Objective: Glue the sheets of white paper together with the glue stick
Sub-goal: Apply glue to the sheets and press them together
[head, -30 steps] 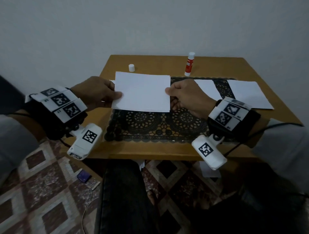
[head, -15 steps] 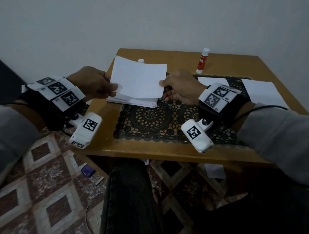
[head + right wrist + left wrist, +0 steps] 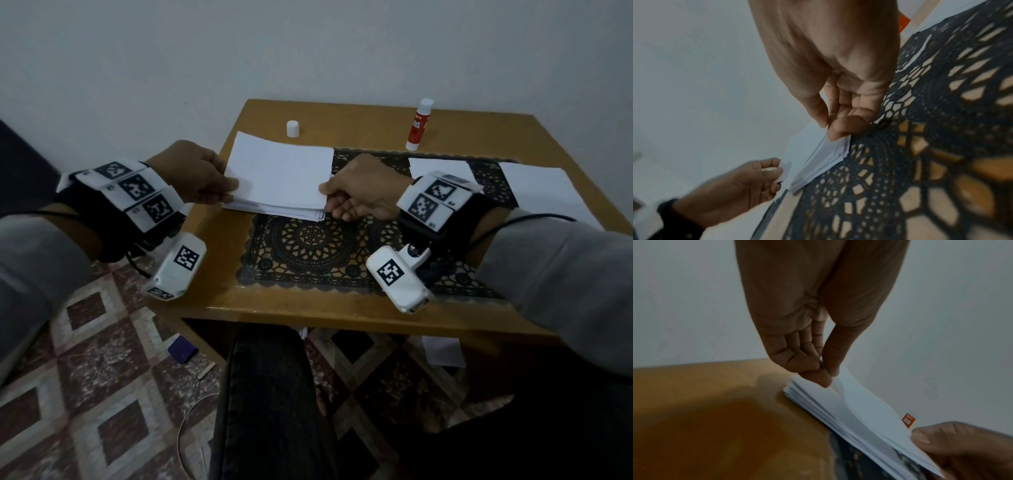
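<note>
The wooden table [image 3: 342, 308] carries a black lace mat [image 3: 308, 246], and at the mat's far-left corner lies a stack of white paper [image 3: 274, 209], partly on the mat, partly on bare wood. Both hands are at this stack: the left hand [image 3: 191, 174] pinches the top sheet [image 3: 281, 171] at its left edge between thumb and fingers, and the right hand [image 3: 363, 188] pinches the same sheet at the right edge. In the wrist views the sheet is lifted a little from the stack, w/ a gap under it.

Two more loose sheets [image 3: 442, 169] lie on the right part of the mat, approx. side by side and well apart from the stack.

The glue stick [image 3: 418, 125] stands upright near the far edge, uncapped I think, because a small white cap [image 3: 293, 128] stands apart to its left, behind the stack.

Progress, as I judge: early or in the middle. No glue is visible on any sheet, so I cannot tell how many are joined. Remaining: put the sheet in place, apply glue, press the sheets together.

No containers are here, only the cap, and its inside is not visible.
</note>
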Tool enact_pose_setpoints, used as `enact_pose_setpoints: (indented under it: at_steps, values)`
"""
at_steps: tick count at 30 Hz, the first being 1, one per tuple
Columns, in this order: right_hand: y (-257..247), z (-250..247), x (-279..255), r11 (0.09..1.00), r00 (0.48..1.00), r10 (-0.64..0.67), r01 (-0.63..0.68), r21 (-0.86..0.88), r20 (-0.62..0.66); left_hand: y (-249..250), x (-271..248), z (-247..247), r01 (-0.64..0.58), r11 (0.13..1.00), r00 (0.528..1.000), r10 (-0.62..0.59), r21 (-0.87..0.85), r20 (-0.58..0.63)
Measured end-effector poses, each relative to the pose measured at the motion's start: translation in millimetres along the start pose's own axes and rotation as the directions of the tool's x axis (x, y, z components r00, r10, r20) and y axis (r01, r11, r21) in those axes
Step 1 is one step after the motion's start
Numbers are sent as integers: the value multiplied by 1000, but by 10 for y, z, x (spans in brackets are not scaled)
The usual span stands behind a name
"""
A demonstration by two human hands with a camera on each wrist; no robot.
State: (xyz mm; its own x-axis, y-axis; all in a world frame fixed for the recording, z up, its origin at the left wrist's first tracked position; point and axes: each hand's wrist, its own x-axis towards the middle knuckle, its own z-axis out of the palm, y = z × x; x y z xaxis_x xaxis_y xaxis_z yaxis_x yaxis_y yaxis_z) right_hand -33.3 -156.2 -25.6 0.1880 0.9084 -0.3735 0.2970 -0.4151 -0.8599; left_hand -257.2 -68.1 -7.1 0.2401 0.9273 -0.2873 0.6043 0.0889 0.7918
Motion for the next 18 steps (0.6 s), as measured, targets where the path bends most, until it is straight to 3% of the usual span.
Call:
enact_pose_setpoints:
  at_steps: [6, 13, 15, 18]
  values:
    - [-27, 63, 114, 969, 999, 3, -15, -246, -51, 49, 140, 67, -39, 969, 999, 44, 245, -16]
    - [-28, 57, 140, 892, 991, -101, 52, -450, -86, 6, 218, 127, -80, 821, 990, 131, 565, -51]
    - [0, 41, 110, 827, 978, -198, 129, -547, -70, -1, 208, 126, -102, 775, 986, 161, 623, -40]
    - [25, 56, 56, 603, 933, -356, 275, -749, 55, -19, 216, 114, -178, 719, 980, 191, 672, 56]
